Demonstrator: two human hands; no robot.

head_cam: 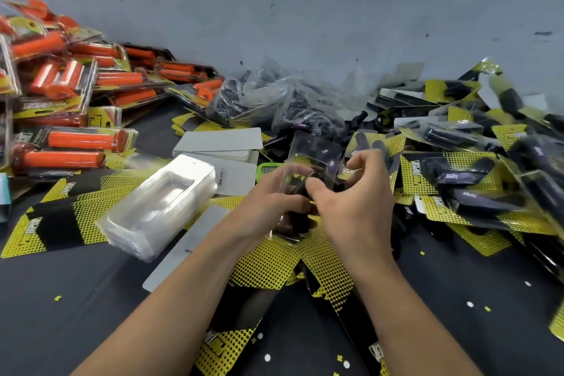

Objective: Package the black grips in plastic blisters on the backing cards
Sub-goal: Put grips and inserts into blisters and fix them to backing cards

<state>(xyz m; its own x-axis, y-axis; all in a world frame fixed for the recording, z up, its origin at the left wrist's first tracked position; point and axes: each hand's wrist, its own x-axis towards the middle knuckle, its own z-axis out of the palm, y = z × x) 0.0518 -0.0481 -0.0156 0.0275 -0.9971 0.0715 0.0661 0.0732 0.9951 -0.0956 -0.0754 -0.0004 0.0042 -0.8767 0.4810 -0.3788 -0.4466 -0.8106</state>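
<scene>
At the middle of the dark table [76, 299], the left hand [268, 197] grips a clear blister [316, 146] while the right hand [351, 204] pinches the black grip [299, 219] sitting in it, above scattered yellow-and-black backing cards [268, 265]. A stack of empty blisters [158, 204] lies to the left, orange packaged grips [76, 140] pile up behind it, and packaged black grips [470, 171] are heaped on the right.

1. Packs of orange grips [76, 140], heaped at far left (sealed in clear shells on yellow cards).
2. Grey wall [305, 9], scuffed, behind the heaps.
3. Dark worktop [76, 299], carrying everything.
4. Small green device [266, 168], mid-worktop, mostly hidden.
5. Yellow and white scraps [470, 304], scattered on the near worktop.
6. Teal object [3, 192], cut by the left edge.
</scene>
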